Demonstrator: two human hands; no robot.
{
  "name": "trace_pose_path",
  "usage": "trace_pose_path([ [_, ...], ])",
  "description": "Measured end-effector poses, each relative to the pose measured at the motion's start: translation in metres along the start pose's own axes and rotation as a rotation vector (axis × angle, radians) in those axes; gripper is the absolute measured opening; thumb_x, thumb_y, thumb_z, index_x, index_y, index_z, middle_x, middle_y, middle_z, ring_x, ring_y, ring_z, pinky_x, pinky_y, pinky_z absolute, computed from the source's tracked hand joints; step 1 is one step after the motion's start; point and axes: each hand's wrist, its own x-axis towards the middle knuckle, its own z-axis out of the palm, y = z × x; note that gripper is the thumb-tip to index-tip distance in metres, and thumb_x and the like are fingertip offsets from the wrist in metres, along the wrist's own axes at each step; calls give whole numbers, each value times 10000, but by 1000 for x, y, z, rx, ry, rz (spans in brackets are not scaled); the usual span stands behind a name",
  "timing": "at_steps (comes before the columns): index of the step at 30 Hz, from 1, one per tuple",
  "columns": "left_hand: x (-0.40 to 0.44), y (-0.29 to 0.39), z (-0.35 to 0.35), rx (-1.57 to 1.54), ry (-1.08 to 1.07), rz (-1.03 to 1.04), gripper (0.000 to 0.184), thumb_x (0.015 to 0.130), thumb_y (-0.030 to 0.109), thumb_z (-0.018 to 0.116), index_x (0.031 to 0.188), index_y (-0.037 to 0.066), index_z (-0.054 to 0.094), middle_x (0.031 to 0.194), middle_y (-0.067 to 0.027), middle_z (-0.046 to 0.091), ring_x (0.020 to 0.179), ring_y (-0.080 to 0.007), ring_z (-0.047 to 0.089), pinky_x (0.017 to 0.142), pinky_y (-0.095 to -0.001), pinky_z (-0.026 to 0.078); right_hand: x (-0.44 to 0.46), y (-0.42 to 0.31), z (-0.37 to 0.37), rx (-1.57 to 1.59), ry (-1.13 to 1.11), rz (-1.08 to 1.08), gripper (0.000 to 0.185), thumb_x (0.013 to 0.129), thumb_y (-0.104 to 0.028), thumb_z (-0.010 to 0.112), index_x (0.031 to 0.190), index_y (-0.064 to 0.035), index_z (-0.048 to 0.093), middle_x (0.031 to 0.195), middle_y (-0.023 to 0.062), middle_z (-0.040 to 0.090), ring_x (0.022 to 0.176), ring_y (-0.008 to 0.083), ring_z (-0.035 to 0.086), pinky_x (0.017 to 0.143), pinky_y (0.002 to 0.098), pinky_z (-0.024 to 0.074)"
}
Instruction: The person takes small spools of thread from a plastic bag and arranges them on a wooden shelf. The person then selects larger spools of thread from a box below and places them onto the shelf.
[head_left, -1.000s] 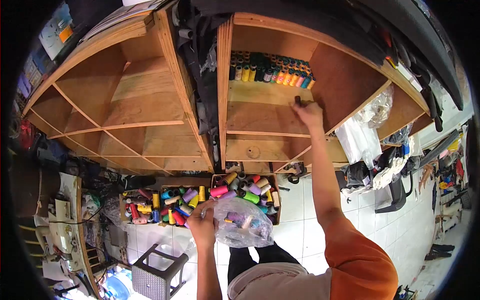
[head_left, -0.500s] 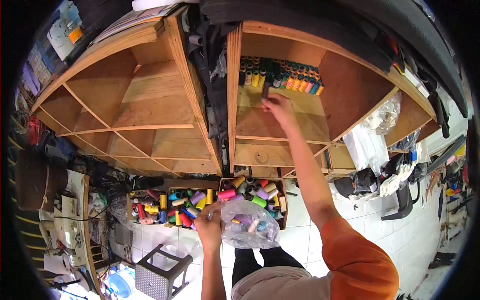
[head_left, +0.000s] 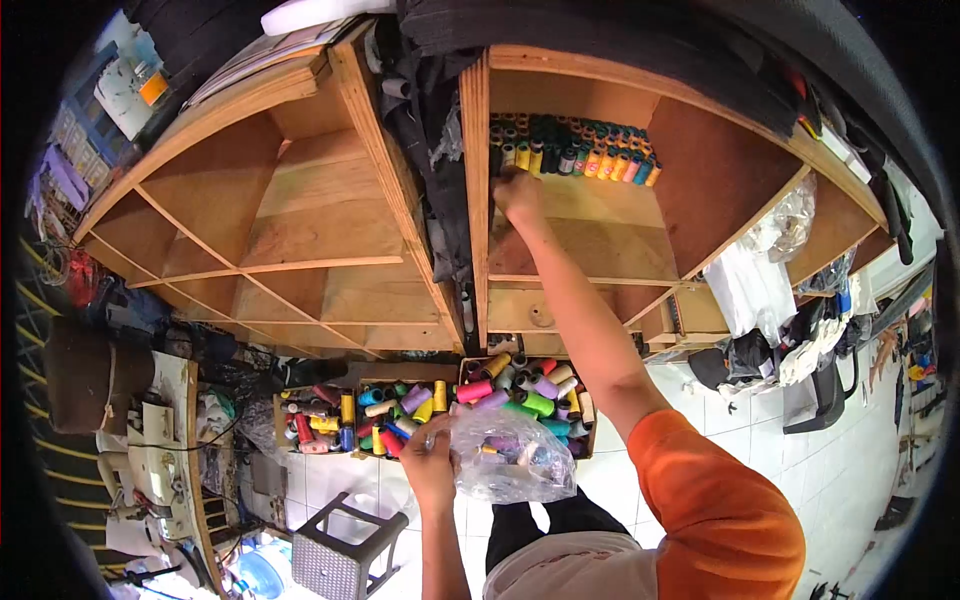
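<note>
My right hand [head_left: 518,195] reaches into the upper compartment of the right-hand shelf. Its fingers are closed at the left front end of the rows of thread spools [head_left: 600,163]. The dark spool held there a moment earlier is mostly hidden by the fingers. These spools stand upright in tight rows, yellow, orange, green and dark ones in front. Down in front of my body, my left hand [head_left: 430,465] grips the edge of a clear plastic bag [head_left: 515,470]. Inside the bag a few spools show, purple and pale among them.
Boxes [head_left: 365,452] heaped with colourful thread cones [head_left: 540,404] stand on the floor below the shelf. A wooden shelf unit [head_left: 320,215] is at left. A grey stool [head_left: 345,545] and a sewing machine [head_left: 155,470] are at lower left; white bags [head_left: 745,285] hang at right.
My right hand has moved left and slightly up with the dark spool, to the left end of the rows. My left hand keeps hold of the bag. The view has shifted slightly.
</note>
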Motion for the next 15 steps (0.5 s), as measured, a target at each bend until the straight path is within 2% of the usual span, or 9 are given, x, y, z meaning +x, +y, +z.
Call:
trace_pose_path([
  [6, 5, 1, -2, -32, -4, 3, 188, 867, 5, 507, 1020, -52, 599, 879, -72, 659, 405, -38, 406, 359, -196, 296, 4, 15, -7, 218, -90, 54, 286, 774, -282, 628, 910, -37, 686, 819, 204, 656, 825, 314, 651, 715, 365, 496],
  [9, 4, 5, 1, -14, -22, 17, 186, 869, 2, 505, 1023, -51, 596, 885, -73, 659, 403, -37, 405, 356, -194, 291, 4, 21, -5, 203, -20, -134, 229, 783, -235, 605, 875, -38, 679, 782, 200, 650, 816, 329, 643, 706, 378, 496],
  [12, 4, 4, 2, 0, -21, 30, 183, 869, 0, 510, 1022, -51, 596, 885, -71, 658, 402, -36, 402, 353, -194, 288, 16, 49, 26, 26, 112, -294, 176, 783, -176, 579, 834, -26, 656, 746, 209, 635, 786, 357, 632, 672, 415, 497],
  [15, 4, 1, 2, 3, -5, 15, 183, 871, 6, 513, 1025, -51, 596, 884, -67, 656, 402, -34, 399, 352, -194, 287, 3, 16, 9, -51, 125, -129, 141, 772, -142, 563, 806, -26, 636, 728, 220, 621, 752, 381, 621, 636, 448, 497],
])
